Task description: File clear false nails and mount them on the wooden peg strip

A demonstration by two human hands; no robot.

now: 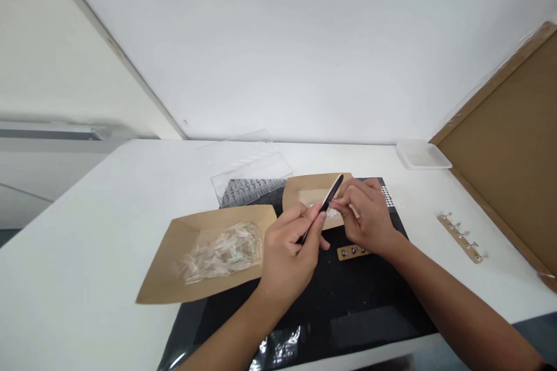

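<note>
Left hand [287,258], nail file [324,208] in grip, right hand [368,220] touching it

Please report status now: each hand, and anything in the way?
Left hand: holding black nail file. Right hand: pinching clear nail tip at file. Nothing in the way.

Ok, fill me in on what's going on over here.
A person is working over a black mat on a white table. Their left hand holds a nail file up to what looks like a small clear false nail pinched in their right hand. A cardboard tray of loose clear false nails sits beside the left hand, a second tray lies behind the hands, and a strip of metal studs lies below the right hand.
</note>
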